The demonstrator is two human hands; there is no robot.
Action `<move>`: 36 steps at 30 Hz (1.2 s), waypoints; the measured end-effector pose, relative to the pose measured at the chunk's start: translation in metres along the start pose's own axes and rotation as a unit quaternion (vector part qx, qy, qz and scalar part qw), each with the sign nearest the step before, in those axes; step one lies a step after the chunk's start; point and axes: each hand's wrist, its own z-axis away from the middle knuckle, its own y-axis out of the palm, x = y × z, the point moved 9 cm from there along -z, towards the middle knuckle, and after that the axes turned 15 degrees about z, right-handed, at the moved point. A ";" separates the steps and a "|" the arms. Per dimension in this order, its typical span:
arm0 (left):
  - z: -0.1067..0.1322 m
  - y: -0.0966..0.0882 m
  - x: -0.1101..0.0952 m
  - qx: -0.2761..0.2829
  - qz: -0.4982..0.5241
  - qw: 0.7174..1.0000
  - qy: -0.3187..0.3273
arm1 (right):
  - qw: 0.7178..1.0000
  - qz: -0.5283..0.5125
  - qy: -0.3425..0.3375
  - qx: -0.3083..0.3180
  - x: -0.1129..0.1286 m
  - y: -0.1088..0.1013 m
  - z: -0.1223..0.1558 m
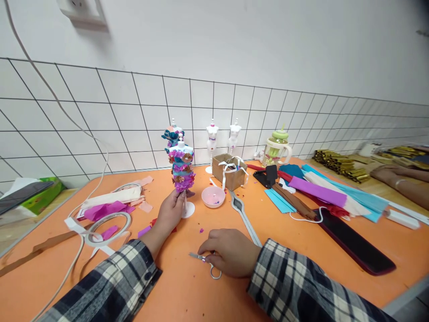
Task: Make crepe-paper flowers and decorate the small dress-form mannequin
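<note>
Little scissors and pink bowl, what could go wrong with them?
The right hand is at the scissors, its fingers close to the blades, so a fingertip might get nicked. The left hand holds the decorated mannequin near the pink bowl; a bump could spill the bits inside.

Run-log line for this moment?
left hand: holding decorated mannequin | right hand: at scissors | pink bowl: beside mannequin

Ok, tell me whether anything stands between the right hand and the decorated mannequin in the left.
Nothing visible blocks the way: a small purple scrap lies flat on the orange table between the right hand and the decorated mannequin. The pink bowl sits just right of that path.
</note>
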 end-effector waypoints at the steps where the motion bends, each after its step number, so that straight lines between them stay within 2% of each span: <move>1: -0.001 -0.001 0.000 0.002 -0.003 1.000 -0.001 | 1.000 -0.002 0.001 0.000 0.000 0.000 0.000; 15: -0.005 -0.001 0.008 0.041 -0.027 0.999 0.001 | 1.000 -0.012 -0.009 -0.008 -0.005 0.000 -0.003; 23: 0.000 -0.003 -0.001 0.042 -0.044 0.998 -0.006 | 1.000 -0.011 -0.012 -0.025 -0.009 0.000 -0.007; 31: 0.006 -0.017 0.003 0.027 -0.084 0.996 -0.001 | 0.998 -0.018 -0.010 -0.062 -0.017 0.004 -0.011; 36: 0.016 -0.036 -0.008 -0.031 -0.100 0.994 0.031 | 0.995 -0.005 0.013 -0.094 -0.024 0.005 -0.012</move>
